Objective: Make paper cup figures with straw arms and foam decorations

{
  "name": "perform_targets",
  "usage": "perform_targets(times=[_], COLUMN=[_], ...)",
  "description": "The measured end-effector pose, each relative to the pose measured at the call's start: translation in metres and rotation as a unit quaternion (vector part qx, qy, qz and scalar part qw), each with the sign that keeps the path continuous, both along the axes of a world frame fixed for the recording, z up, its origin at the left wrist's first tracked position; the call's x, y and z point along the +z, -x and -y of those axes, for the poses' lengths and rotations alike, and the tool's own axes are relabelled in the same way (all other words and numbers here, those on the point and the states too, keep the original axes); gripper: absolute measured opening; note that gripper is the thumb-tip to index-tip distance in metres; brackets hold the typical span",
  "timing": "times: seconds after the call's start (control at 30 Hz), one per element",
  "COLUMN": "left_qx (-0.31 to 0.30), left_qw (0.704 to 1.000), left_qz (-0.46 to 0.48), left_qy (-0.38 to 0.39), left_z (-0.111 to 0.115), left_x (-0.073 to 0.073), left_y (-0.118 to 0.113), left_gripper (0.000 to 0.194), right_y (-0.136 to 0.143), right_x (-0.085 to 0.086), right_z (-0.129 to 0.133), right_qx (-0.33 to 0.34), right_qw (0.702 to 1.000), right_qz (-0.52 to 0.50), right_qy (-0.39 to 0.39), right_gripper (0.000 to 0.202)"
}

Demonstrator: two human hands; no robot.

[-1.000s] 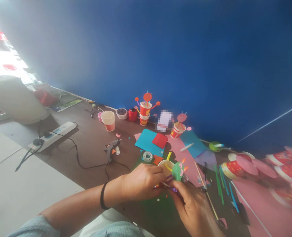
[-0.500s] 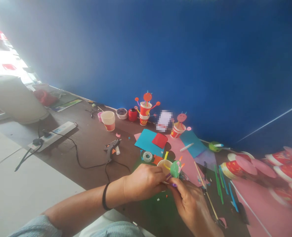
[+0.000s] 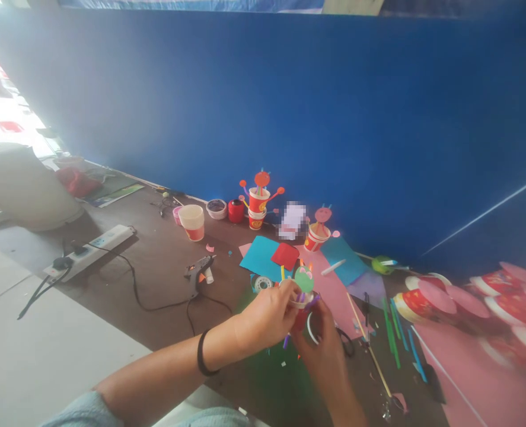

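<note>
My left hand (image 3: 269, 314) pinches the rim of a red paper cup (image 3: 300, 319) from the left. Around the cup's right side and base are the fingers of my right hand (image 3: 322, 341). A green round paper face (image 3: 304, 279) with pink ears and orange tips stands up out of the cup. Purple strips show at the rim and below the cup, and a yellow strip rises by my left fingers. Two finished-looking cup figures, one red-faced (image 3: 261, 178) and one pink-faced (image 3: 323, 214), stand behind, near the blue wall.
A glue gun (image 3: 197, 274) with its cable lies left of my hands, beyond it a power strip (image 3: 96, 249). Blue sheets (image 3: 259, 254), a tape roll (image 3: 263, 284), scissors (image 3: 346, 343), sticks and green and blue strips (image 3: 390, 332) surround the work. Red cups (image 3: 423, 296) are at right.
The cup with the green face is now upright between my hands, raised and turned toward me. My right hand has moved from the front to the cup's right side. The view has shifted slightly.
</note>
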State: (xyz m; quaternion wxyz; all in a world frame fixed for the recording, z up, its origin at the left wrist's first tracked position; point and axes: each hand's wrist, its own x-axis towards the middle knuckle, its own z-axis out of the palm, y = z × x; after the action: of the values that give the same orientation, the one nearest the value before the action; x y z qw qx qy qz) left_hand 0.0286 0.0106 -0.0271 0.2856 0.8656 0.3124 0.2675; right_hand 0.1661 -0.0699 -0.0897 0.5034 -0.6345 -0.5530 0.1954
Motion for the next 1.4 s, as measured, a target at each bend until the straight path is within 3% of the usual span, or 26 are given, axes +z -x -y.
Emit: perform_targets(times=[0.1,0.17,0.27,0.37,0.47,0.6,0.8,0.9,1.03,1.17,1.27,1.4], left_qx=[-0.03,-0.036,0.017,0.073,-0.016,-0.131,-0.133,-0.102,-0.068,-0.037,0.004,0.047], left_qw=[0.999,0.998,0.993,0.98,0.964,0.917,0.9,0.905,0.903,0.906,0.925,0.937], left_qz=[0.015,0.046,0.121,0.184,0.206,0.212,0.234,0.247,0.296,0.32,0.323,0.304], left_qy=[0.036,0.016,-0.011,0.037,0.169,0.311,0.344,0.33,0.304,0.274,0.2,0.165], left_z=[0.002,0.004,0.002,-0.012,-0.03,-0.042,-0.048,-0.058,-0.083,-0.12,-0.15,-0.18], left_x=[0.008,0.012,0.008,-0.008,-0.024,-0.032,-0.032,-0.029,-0.013,0.014,0.031,0.038], left_y=[-0.006,-0.007,-0.004,-0.002,-0.005,-0.014,-0.02,-0.023,-0.037,-0.067,-0.096,-0.131], left_gripper=[0.046,0.052,0.056,0.07,0.085,0.07,0.057,0.057,0.051,0.052,0.06,0.05], right_y=[-0.003,-0.007,-0.014,-0.019,-0.021,-0.021,-0.03,-0.036,-0.04,-0.05,-0.064,-0.083], right_x=[-0.001,0.002,0.008,0.015,0.02,0.025,0.021,0.011,-0.017,-0.05,-0.072,-0.089], right_z=[-0.011,-0.016,-0.022,-0.025,-0.027,-0.03,-0.037,-0.043,-0.051,-0.054,-0.051,-0.047], right_qx=[0.001,0.003,0.037,0.085,0.137,0.201,0.196,0.146,-0.007,-0.144,-0.216,-0.252], right_qw=[0.999,0.997,0.984,0.961,0.943,0.934,0.954,0.977,0.996,0.985,0.968,0.956], right_qz=[-0.027,-0.074,-0.173,-0.261,-0.303,-0.293,-0.228,-0.154,-0.087,-0.045,-0.002,0.025], right_qy=[0.029,0.034,0.029,0.021,0.014,0.035,0.02,0.025,-0.009,-0.084,-0.131,-0.145], right_gripper=[0.054,0.05,0.054,0.059,0.056,0.053,0.049,0.054,0.055,0.04,0.031,0.033])
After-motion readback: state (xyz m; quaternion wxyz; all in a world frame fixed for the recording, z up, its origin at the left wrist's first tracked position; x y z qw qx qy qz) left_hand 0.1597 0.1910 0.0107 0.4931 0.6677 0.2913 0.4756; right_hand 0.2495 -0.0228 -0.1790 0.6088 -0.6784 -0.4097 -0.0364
